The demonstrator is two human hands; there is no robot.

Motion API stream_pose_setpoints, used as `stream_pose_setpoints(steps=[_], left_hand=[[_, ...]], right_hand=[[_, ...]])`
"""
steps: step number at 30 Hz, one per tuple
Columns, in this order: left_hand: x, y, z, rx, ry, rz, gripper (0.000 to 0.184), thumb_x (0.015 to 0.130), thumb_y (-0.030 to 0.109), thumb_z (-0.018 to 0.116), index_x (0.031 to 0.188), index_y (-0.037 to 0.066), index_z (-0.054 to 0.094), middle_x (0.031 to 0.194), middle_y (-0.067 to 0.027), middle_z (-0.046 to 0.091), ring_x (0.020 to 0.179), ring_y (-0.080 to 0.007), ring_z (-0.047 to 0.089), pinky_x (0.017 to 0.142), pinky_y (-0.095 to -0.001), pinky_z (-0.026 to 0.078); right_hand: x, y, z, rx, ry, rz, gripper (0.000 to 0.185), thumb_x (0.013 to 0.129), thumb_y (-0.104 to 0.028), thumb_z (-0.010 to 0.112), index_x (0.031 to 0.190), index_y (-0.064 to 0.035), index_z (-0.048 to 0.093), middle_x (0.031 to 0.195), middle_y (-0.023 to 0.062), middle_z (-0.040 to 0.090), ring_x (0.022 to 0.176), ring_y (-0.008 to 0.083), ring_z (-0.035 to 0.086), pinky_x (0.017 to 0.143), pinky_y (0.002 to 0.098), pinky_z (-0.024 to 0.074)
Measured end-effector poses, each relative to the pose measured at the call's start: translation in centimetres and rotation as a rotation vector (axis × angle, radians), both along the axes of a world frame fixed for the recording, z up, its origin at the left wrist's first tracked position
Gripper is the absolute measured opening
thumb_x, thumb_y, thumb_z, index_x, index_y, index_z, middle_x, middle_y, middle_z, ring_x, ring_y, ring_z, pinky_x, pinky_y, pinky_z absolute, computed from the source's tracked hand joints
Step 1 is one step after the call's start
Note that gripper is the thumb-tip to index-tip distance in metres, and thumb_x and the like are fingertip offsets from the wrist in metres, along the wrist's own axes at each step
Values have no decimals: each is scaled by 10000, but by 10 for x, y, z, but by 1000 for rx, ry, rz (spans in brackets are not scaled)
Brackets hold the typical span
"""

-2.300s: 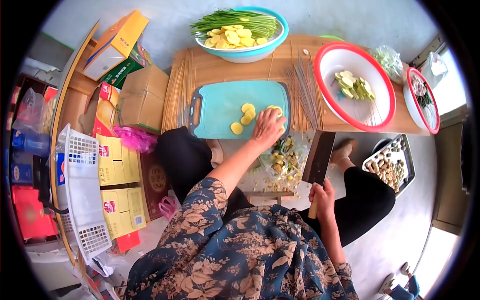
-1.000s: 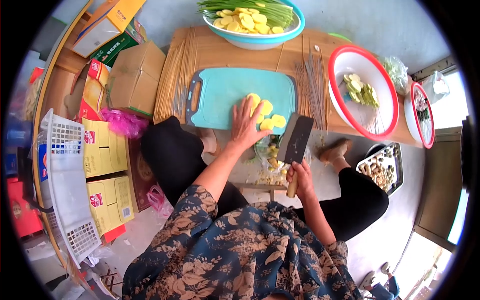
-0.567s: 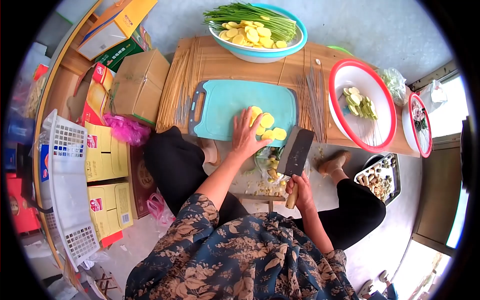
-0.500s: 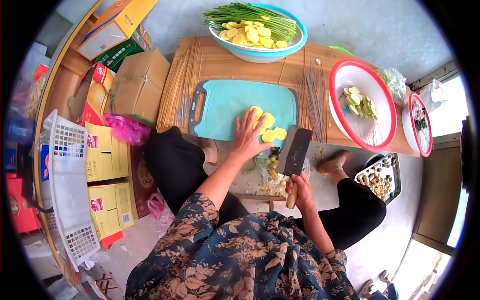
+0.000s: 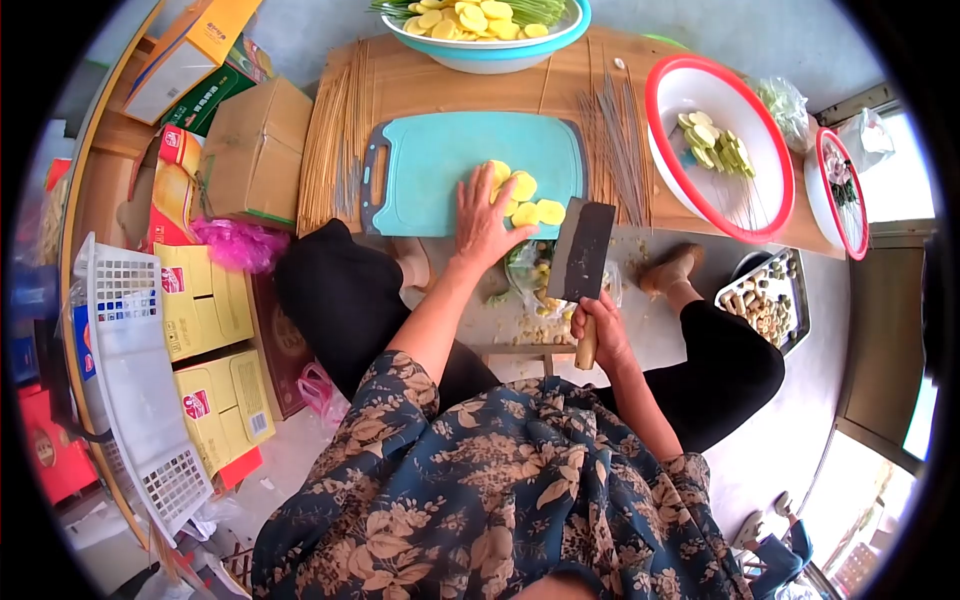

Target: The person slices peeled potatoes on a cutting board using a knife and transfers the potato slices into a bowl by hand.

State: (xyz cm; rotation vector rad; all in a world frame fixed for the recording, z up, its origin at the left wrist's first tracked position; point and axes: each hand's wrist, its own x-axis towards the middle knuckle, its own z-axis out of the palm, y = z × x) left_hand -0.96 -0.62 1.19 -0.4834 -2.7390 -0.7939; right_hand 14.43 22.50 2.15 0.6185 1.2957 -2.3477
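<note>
My left hand (image 5: 482, 225) lies with fingers spread on the turquoise cutting board (image 5: 430, 165), at its front right. Beside and partly under its fingertips are several round yellow slices (image 5: 523, 186), which look like potato. My right hand (image 5: 600, 330) is wrapped round the wooden handle of a cleaver (image 5: 582, 250). The broad dark blade points away from me, its upper end close to the board's front right corner and the nearest slice (image 5: 550, 211). Part of the slices is hidden by my left fingers.
On the wooden table, bamboo skewers (image 5: 330, 140) lie left of the board and metal skewers (image 5: 622, 150) right. A bowl (image 5: 490, 58) of yellow slices and green stalks stands behind. A red-rimmed basin (image 5: 670, 190) holds green slices. Below is a tray (image 5: 800, 325) of mushroom-like pieces.
The view has tilted down, so the table and board sit higher in the picture. Both hands keep nearly the same places relative to the board and slices.
</note>
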Motion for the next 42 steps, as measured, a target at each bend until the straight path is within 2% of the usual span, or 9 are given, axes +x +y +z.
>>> stream_pose_setpoints(steps=[8, 10, 14, 16, 18, 22, 28, 33, 42], left_hand=[[-6, 0, -9, -10, 26, 105, 852, 697, 495, 850, 1421, 184, 525, 1555, -186, 337, 1437, -409, 308, 1146, -645, 230], [-5, 4, 2, -19, 25, 126, 839, 706, 496, 845, 1416, 182, 528, 1550, -184, 346, 1432, -409, 315, 1144, -649, 224], [-4, 10, 10, -22, 92, 50, 836, 724, 501, 829, 1412, 136, 524, 1524, -218, 373, 1418, -418, 334, 1140, -656, 215], [-5, 9, 3, 13, 106, 47, 836, 730, 501, 825, 1412, 124, 522, 1516, -233, 379, 1412, -422, 343, 1138, -658, 216], [-6, 7, -6, 139, 91, 144, 828, 741, 508, 817, 1400, 100, 525, 1492, -257, 398, 1392, -430, 365, 1129, -653, 226], [-10, 4, -14, 141, 72, 212, 827, 751, 509, 814, 1389, 70, 527, 1458, -266, 431, 1374, -437, 383, 1118, -645, 245], [-18, 6, -12, 154, 77, 166, 842, 734, 521, 827, 1375, 58, 539, 1418, -241, 483, 1350, -433, 408, 1111, -611, 283], [-24, 7, -6, 144, 101, 93, 824, 736, 497, 834, 1379, 68, 549, 1399, -211, 514, 1330, -412, 426, 1111, -529, 325], [-26, 9, -4, 146, 163, 79, 766, 693, 493, 856, 1312, 108, 618, 1357, -178, 512, 1278, -407, 440, 1085, -532, 357]], right_hand=[[2, -4, 3, 23, 6, 0, 53, 971, -104, 521, 1016, -96, 548, 665, 50, 537, 535, 163, 516, 516, 294, 442], [2, -6, 3, 57, 9, 12, 55, 969, -100, 523, 1014, -94, 555, 662, 50, 540, 530, 160, 516, 514, 290, 440], [-2, -19, 2, 63, 2, 78, 65, 979, -104, 524, 1035, -92, 553, 671, 47, 541, 531, 160, 520, 527, 287, 462], [-9, -29, 11, 54, -6, 48, 58, 959, -87, 538, 1000, -89, 579, 668, 48, 556, 534, 154, 527, 503, 283, 434], [-16, -34, 16, 48, 6, 30, 52, 957, -88, 542, 993, -91, 580, 669, 46, 556, 531, 155, 521, 501, 283, 434], [-26, -28, 7, 82, -12, -7, 39, 954, -98, 554, 988, -92, 572, 675, 47, 556, 534, 161, 515, 504, 286, 437], [-36, -16, 3, 20, -4, 54, 34, 962, -96, 547, 993, -88, 562, 677, 53, 554, 541, 170, 517, 516, 294, 442], [-52, -14, 12, -27, -43, 107, 59, 964, -86, 536, 1015, -79, 564, 690, 59, 553, 554, 175, 519, 528, 298, 440], [-79, -42, 11, 7, -61, 202, 106, 957, -73, 526, 1056, -72, 564, 694, 56, 542, 558, 169, 510, 529, 298, 436]])
